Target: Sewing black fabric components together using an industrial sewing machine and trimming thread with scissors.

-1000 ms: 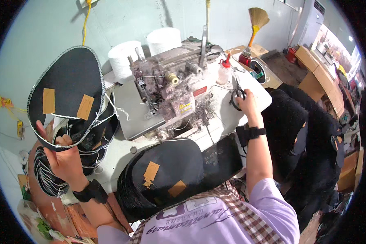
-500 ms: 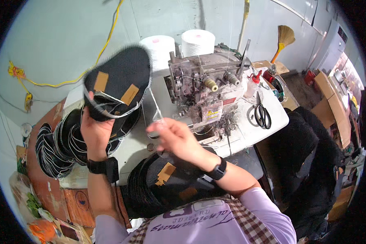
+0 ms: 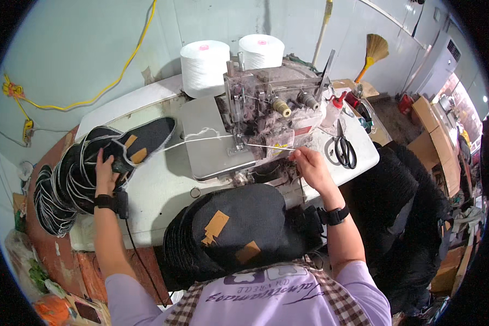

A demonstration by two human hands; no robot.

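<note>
My left hand (image 3: 106, 174) is at the left, closed around the near end of a black sole-shaped fabric piece (image 3: 152, 134) with white stitched edging and tan patches. That piece rests against a stack of similar edged pieces (image 3: 81, 171). My right hand (image 3: 311, 167), right of the plate, pinches a taut white thread (image 3: 269, 146) that leads to the presser foot of the sewing machine (image 3: 274, 103). From the piece, a looser white thread tail (image 3: 187, 140) crosses the metal plate (image 3: 217, 160) toward the foot. A pile of black pieces without white edging (image 3: 250, 214) lies close to my body.
Two white thread cones (image 3: 205, 68) stand behind the machine. Black scissors (image 3: 344, 149) and a red-topped bottle (image 3: 334, 111) are on the table's right side. A large black fabric heap (image 3: 396, 212) lies beyond the table's right edge. A cable (image 3: 141, 252) hangs from my left wrist.
My left hand has lowered the black piece from in front of the machine onto the left stack. My right hand has moved right, and the thread now stretches from it to the presser foot.
</note>
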